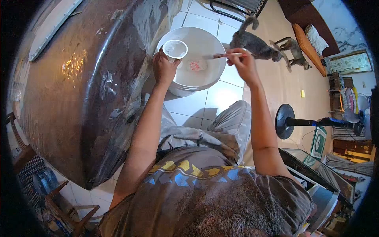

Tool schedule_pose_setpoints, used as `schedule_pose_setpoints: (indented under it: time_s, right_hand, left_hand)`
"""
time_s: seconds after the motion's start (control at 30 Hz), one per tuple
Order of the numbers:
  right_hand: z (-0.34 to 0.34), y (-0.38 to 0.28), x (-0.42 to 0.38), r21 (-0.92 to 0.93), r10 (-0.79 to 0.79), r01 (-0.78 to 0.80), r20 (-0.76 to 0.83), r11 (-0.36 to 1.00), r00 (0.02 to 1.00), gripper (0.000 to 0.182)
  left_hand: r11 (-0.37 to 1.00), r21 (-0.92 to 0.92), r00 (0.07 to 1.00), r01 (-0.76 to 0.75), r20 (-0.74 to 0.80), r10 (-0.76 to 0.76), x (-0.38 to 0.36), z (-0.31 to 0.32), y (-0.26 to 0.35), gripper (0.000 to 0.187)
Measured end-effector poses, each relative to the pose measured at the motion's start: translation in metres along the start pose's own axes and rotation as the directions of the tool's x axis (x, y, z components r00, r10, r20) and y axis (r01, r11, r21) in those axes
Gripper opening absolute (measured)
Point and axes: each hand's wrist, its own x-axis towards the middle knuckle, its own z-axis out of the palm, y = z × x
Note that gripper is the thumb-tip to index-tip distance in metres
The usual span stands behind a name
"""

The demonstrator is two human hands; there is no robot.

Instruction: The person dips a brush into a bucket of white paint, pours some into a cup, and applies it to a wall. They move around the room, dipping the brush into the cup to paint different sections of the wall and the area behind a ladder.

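Left hand (164, 67) grips a small cup (175, 49); right hand (241, 59) pinches a utensil (219, 56) — mid-scoop, next reaching the white basin (205, 79) below the fingers.

We stretch both arms forward, our left hand (164, 68) curled in a grip, our right hand (241, 59) pinching with fingertips.

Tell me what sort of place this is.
Most likely a room in a home. A grey cat walks across the tiled floor, a standing fan stands nearby, and a large brown table sits beside the person, whose hands hold a small cup and a utensil over a white basin.
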Motion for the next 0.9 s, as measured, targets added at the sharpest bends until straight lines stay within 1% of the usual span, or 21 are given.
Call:
schedule_pose_setpoints:
  time_s: [0.07,0.1,0.13,0.17,0.2,0.23,0.27,0.3,0.33,0.37,0.4,0.43,0.5,0.53,0.63,0.7,0.73,0.77,0.8,0.83,0.9]
  right_hand:
    - [0.016,0.017,0.015,-0.217,0.093,-0.071,0.096,0.974,0.991,0.022]
    - [0.027,0.026,0.022,-0.376,0.003,0.063,0.173,0.925,0.985,0.021]
    - [0.041,0.034,0.029,-0.357,0.045,0.043,0.233,0.933,0.971,0.018]
    - [0.052,0.072,0.049,-0.504,0.004,0.181,0.344,0.845,0.939,0.021]
    - [0.067,0.073,0.056,-0.679,0.028,0.318,0.446,0.662,0.895,0.024]
    - [0.084,0.113,0.076,-0.745,0.163,0.339,0.51,0.574,0.845,0.03]
    - [0.096,0.133,0.077,-0.63,-0.003,0.341,0.474,0.698,0.881,0.031]
    - [0.106,0.153,0.089,-0.593,0.003,0.369,0.531,0.716,0.847,0.031]
    - [0.117,0.148,0.09,-0.625,0.003,0.404,0.546,0.668,0.838,0.029]
    - [0.12,0.121,0.083,-0.666,0.118,0.478,0.644,0.572,0.756,0.026]
    - [0.135,0.151,0.094,-0.674,0.211,0.57,0.712,0.469,0.669,0.027]
    - [0.143,0.19,0.099,-0.606,0.116,0.605,0.749,0.517,0.652,0.027]
    - [0.145,0.201,0.095,-0.449,-0.006,0.754,0.858,0.48,0.514,0.026]
    - [0.146,0.195,0.095,-0.451,-0.019,0.762,0.855,0.464,0.518,0.026]
    - [0.138,0.17,0.09,-0.551,0.122,0.68,0.812,0.483,0.571,0.031]
    - [0.123,0.143,0.087,-0.684,0.351,0.306,0.644,0.662,0.68,0.027]
    - [0.111,0.123,0.083,-0.684,0.345,0.313,0.644,0.659,0.683,0.027]
    - [0.097,0.099,0.077,-0.628,0.287,0.227,0.608,0.744,0.74,0.026]
    - [0.084,0.081,0.068,-0.553,0.237,0.145,0.56,0.821,0.794,0.025]
    - [0.072,0.07,0.058,-0.551,0.231,0.153,0.564,0.82,0.793,0.025]
    - [0.049,0.056,0.04,-0.226,0.146,-0.078,0.301,0.971,0.942,0.027]
  left_hand:
    - [0.998,0.048,0.998,-0.042,-0.038,0.044,0.0,0.001,0.0,0.065]
    - [0.997,0.052,0.998,-0.051,-0.043,0.053,-0.005,0.008,-0.007,0.065]
    - [0.999,0.025,0.998,-0.026,-0.05,0.028,-0.013,0.023,-0.021,0.064]
    - [1.0,0.001,0.997,-0.017,-0.07,0.017,-0.009,0.032,-0.033,0.063]
    - [0.994,0.036,0.994,0.099,0.037,-0.101,-0.007,0.028,-0.03,0.059]
    - [0.98,-0.049,0.974,0.194,0.126,-0.186,0.002,0.01,-0.009,0.055]
    - [0.986,-0.07,0.985,0.15,0.093,-0.143,0.001,0.023,-0.025,0.056]
    - [0.997,0.014,0.997,0.072,0.005,-0.072,0.001,0.014,-0.015,0.063]
    - [0.998,-0.029,0.999,0.049,0.005,-0.049,0.0,0.018,-0.021,0.068]
    - [0.995,0.055,0.996,0.079,-0.052,-0.077,-0.007,0.015,-0.011,0.068]
    - [0.999,0.01,0.997,0.045,-0.064,-0.044,-0.008,0.018,-0.016,0.068]
    - [0.999,-0.035,0.998,0.02,-0.066,-0.022,-0.007,0.021,-0.021,0.068]
    - [0.999,0.012,0.992,-0.049,-0.117,0.05,-0.005,0.013,-0.013,0.069]
    - [0.998,0.041,0.999,0.043,0.014,-0.043,-0.005,0.01,-0.014,0.069]
    - [1.0,0.012,0.999,0.027,-0.02,-0.027,-0.004,0.004,-0.005,0.07]
    - [0.996,-0.023,0.996,0.087,0.038,-0.086,-0.001,-0.001,-0.001,0.072]
    - [0.998,-0.026,0.998,0.065,0.017,-0.064,-0.003,0.008,-0.011,0.072]
    - [0.999,-0.026,0.999,0.045,-0.004,-0.045,-0.005,0.013,-0.017,0.072]
    - [0.998,0.03,0.989,-0.058,-0.134,0.062,-0.006,0.014,-0.015,0.065]
    - [0.998,0.033,0.988,-0.059,-0.141,0.063,-0.005,0.01,-0.011,0.065]
    - [0.998,-0.004,0.997,-0.059,-0.057,0.059,-0.004,0.0,0.0,0.056]
